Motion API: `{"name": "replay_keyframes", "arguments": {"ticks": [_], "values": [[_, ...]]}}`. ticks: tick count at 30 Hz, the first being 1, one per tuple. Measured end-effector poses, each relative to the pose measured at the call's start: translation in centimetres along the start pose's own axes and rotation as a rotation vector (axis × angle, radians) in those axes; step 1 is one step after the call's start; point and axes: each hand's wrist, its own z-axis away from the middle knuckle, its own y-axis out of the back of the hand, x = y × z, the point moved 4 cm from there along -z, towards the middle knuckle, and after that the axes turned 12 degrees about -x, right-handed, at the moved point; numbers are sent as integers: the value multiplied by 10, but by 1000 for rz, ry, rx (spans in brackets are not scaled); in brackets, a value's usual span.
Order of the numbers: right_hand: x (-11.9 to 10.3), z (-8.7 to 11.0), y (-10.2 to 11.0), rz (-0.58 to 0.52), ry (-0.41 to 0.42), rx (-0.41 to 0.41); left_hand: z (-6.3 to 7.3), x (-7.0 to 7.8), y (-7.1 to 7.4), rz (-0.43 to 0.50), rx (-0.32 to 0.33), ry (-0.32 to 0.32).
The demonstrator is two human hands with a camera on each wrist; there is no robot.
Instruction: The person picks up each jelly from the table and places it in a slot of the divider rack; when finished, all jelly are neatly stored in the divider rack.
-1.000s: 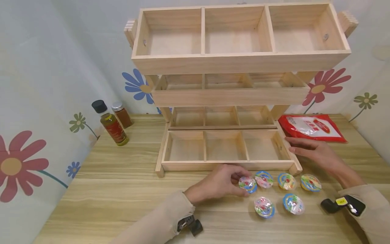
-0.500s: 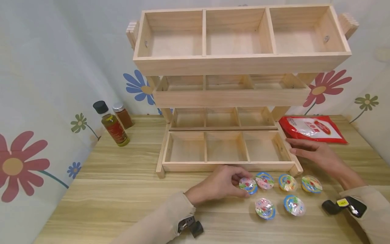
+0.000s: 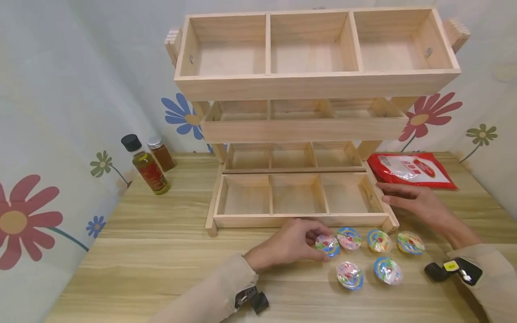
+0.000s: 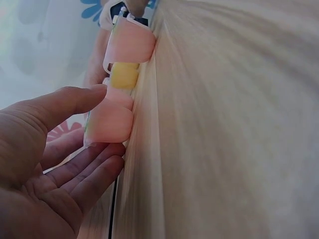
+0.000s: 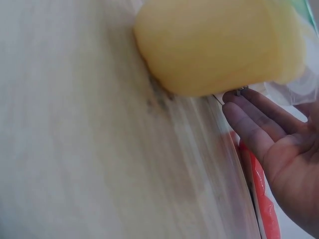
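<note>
Cups, six, sealed; lower centre-right of the frame

Item: cup [image 3: 327, 245], leftmost of an upper row of four, pink filling, printed lid facing up. Close beside it, a second pink one [image 3: 349, 238]; then two yellow ones [image 3: 378, 241]. Two more pinkish ones [image 3: 350, 275] lie below the row.

Handling (judged): light; wall thin, likely to dent; filling probably soft, jelly-like; lid smooth and perhaps slippery, its film liable to tear under a nail.

Hold (judged): thumb and fingertips on opposite sides, under the rim; light pressure, lid left alone.

Left hand [image 3: 292, 242]: lower centre; half open, fingers relaxed, thumb and fingertips at either side of the leftmost cup. No firm pinch shows; actual contact is hard to judge from the wrist view.

Right hand [image 3: 424, 206]: right of the frame; fingers extended, holding nothing, tips at the right side of the rack [image 3: 282, 222], just below the red bag [image 3: 412, 169].

Also listed: bottle [image 3: 150, 172] and jar [image 3: 162, 154], left of the frame.
</note>
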Motion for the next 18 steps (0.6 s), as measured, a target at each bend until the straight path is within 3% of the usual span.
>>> {"name": "replay_keyframes", "arguments": {"ticks": [18], "values": [[-3, 0, 3, 17, 19, 7, -1, 0, 0, -12, 13, -4]]}}
